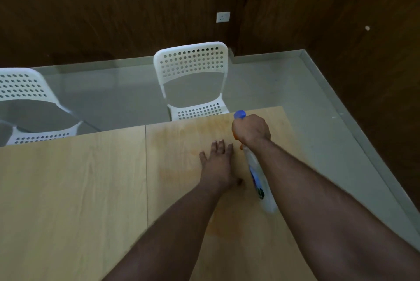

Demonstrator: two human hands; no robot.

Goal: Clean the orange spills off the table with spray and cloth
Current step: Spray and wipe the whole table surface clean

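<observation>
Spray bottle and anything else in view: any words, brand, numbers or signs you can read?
None readable.
Spray bottle in the right hand: blue and dark label, too blurred to read.
Wall socket: no legible marking.
Table, chairs: no text.

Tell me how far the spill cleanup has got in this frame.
Early, at the spraying stage. The right hand grips the spray bottle, nozzle aimed across the table. The left hand is open and holds nothing. Faint orange stains remain on the wood; no cloth is visible, so wiping is left.
</observation>
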